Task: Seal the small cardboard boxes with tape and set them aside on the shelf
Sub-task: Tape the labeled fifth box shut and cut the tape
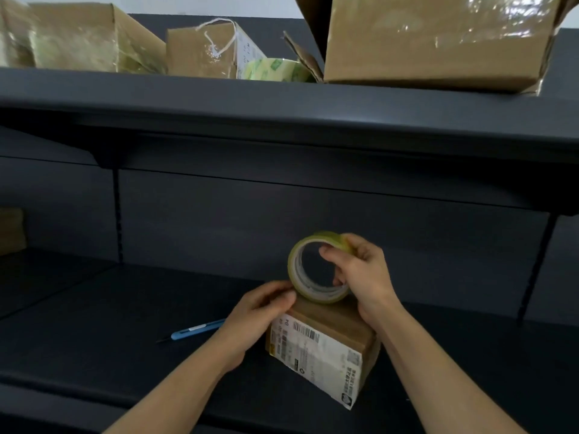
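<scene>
Low and right of centre, the right hand (360,277) grips a yellowish tape roll (316,292) upright atop the small cardboard box (344,324), brown with a white barcode label, while the left hand (260,311) pinches the roll's lower-left rim, perhaps the tape end. A blue cutter (197,330) lies left on the dark shelf (125,308); taped boxes (438,42) line the upper shelf (282,101).

A blue cutter (195,331) lies flat, tip pointing left. White string (209,40) loops above. A brown block (11,230) stands far left.
</scene>
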Tool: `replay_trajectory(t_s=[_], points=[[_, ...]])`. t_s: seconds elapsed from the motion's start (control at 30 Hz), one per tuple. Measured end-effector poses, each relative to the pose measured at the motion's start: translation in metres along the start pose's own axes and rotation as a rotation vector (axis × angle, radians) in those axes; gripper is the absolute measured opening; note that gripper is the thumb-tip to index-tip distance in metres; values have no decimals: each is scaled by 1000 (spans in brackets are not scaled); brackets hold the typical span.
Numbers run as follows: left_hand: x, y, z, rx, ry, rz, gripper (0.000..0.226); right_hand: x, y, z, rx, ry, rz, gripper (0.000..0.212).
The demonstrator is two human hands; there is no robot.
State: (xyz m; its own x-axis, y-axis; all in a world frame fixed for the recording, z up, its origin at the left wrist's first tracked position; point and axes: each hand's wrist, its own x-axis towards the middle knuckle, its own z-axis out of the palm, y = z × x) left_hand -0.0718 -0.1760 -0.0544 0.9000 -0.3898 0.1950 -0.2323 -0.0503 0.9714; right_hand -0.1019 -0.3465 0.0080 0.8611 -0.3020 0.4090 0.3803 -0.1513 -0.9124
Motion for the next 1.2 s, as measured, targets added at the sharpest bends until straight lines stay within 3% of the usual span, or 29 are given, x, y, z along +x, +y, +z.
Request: replay_trajectory(t_s=[0.13, 0.23, 0.43, 0.63, 0.77, 1.2], points=[[9, 8, -15, 159, -367, -25, 86, -3, -2, 0, -11, -69, -7, 13], [22, 17, -15, 261, -454, -29, 106, -4, -4, 1, -13, -83, -4, 15], [28, 19, -15, 302, -468, -4, 80, -7, -13, -5, -83, -81, -11, 14], [29, 15, -29, 438, -387, -12, 110, -15, -43, -52, -393, -76, -120, 38], [28, 17, -30, 453, -392, 0, 102, -29, -40, -71, -429, -125, -60, 39], [31, 10, -35, 482, -368, 23, 112, -35, -31, -93, -631, -270, 125, 39]])
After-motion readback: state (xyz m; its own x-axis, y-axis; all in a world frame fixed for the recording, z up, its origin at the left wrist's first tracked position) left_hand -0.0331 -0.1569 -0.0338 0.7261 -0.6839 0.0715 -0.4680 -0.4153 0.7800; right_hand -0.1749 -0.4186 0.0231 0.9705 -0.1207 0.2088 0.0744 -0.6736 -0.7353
